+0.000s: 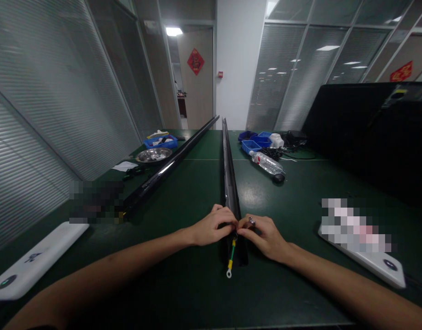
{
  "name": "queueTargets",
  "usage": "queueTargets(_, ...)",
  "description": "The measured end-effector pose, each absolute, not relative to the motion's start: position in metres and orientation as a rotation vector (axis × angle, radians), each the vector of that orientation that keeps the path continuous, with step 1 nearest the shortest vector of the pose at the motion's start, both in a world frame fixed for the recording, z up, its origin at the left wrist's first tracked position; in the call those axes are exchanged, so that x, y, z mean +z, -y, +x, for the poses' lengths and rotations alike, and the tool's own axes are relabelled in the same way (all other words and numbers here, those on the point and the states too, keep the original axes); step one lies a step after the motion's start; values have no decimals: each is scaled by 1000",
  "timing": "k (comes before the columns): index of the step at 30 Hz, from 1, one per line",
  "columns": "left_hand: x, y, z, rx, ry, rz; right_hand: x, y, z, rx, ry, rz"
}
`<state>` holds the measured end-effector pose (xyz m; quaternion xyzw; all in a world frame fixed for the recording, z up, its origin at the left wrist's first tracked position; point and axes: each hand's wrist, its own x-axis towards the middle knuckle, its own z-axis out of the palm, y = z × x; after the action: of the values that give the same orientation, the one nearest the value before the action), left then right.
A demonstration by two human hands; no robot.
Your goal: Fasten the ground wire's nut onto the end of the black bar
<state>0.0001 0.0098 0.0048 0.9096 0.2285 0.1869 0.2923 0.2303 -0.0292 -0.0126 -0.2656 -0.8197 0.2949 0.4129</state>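
Blinds flank a green desk, with a black panel at right. One long, glossy black strip lies mid-desk, a second strip left of it. At the first's near end, left hand and right hand have fingers nearly closed, their exact hold hidden. A clear bottle lies near blue trays. A red sign reads 福. Below the fingers, a green-and-yellow wire ends in a loop.
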Motion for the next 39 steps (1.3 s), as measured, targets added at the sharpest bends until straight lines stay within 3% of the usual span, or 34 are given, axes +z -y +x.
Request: queueTargets(39,6,-9,2,496,-592,2444,-10,28,228,684,2076,-670)
